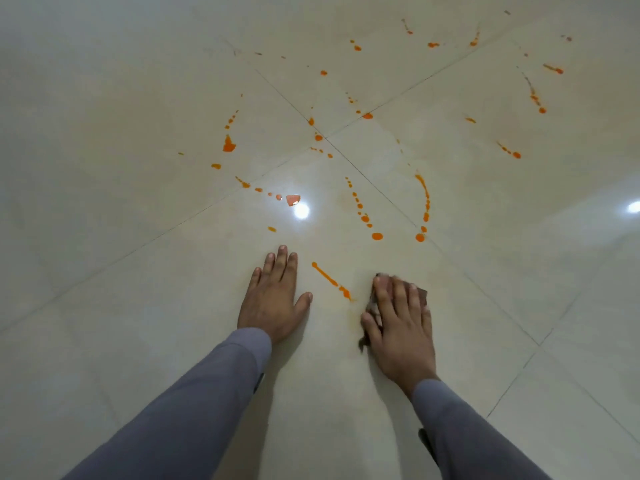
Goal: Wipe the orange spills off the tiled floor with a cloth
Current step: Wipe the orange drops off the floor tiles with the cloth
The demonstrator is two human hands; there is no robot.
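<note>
Barely begun, by my reckoning; orange spills (363,209) dot and streak most tiles of the floor (138,306) ahead, the nearest streak (330,280) just beside my cloth (420,294); a faint smear sits near it. My right hand (401,317) presses the cloth flat, fingers (384,292) straight, not grasping; left hand (273,299) rests released on bare tile. Cloth dark, small, mostly hidden under my palm.
</note>
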